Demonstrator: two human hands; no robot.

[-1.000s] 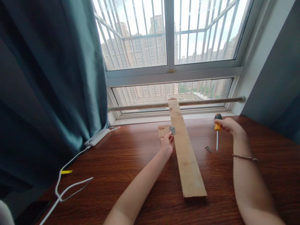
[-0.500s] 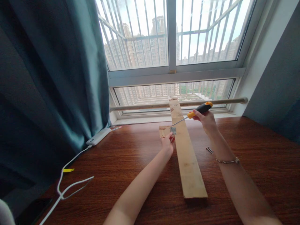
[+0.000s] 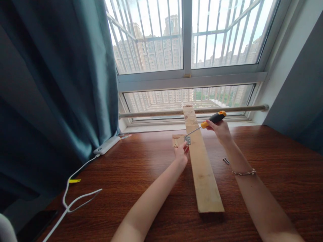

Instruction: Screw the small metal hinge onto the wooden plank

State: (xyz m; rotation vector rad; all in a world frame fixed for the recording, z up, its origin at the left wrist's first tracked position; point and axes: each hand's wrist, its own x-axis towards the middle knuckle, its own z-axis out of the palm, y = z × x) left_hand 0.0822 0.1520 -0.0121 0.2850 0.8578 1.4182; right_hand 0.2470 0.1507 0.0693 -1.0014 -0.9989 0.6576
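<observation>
My right hand (image 3: 220, 130) is closed round the black and yellow handle of a screwdriver (image 3: 217, 117). Its shaft slants down to the left, and the tip meets the upper left part of a small metal hinge (image 3: 187, 139). That hinge spans the joint between a short wooden block (image 3: 176, 140) and a long wooden board (image 3: 204, 174). With thumb at the hinge's lower edge and fingers curled under, my left hand (image 3: 181, 154) grips the short block beside the board. Whether a screw sits under the tip is too small to tell.
A few screws (image 3: 226, 161) lie on the brown table (image 3: 141, 168), right of the board. A white power strip (image 3: 107, 145) with a white cable (image 3: 66, 205) is at the left by the curtain (image 3: 101, 84). A rail (image 3: 234, 109) crosses before the window.
The right hand and screwdriver handle have dipped slightly and shifted a little left, with the tip staying at the hinge. The whole view has moved slightly; the left hand keeps its grip.
</observation>
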